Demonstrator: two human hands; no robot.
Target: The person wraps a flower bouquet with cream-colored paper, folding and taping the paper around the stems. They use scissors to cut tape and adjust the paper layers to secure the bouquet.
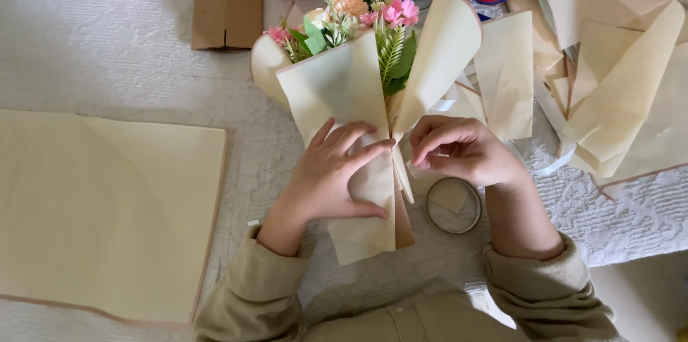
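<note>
Left hand pressed flat on cream-wrapped flower bouquet, mid-bedspread | right hand pinched wrap edge beside it | clear tape roll just below right hand

Two bare hands, left hand and right hand, without rings or watch, emerge from long loose olive-beige soft-knit sleeves bunched in thick folds at wrists, same fabric covering the torso at the lower edge.
</note>
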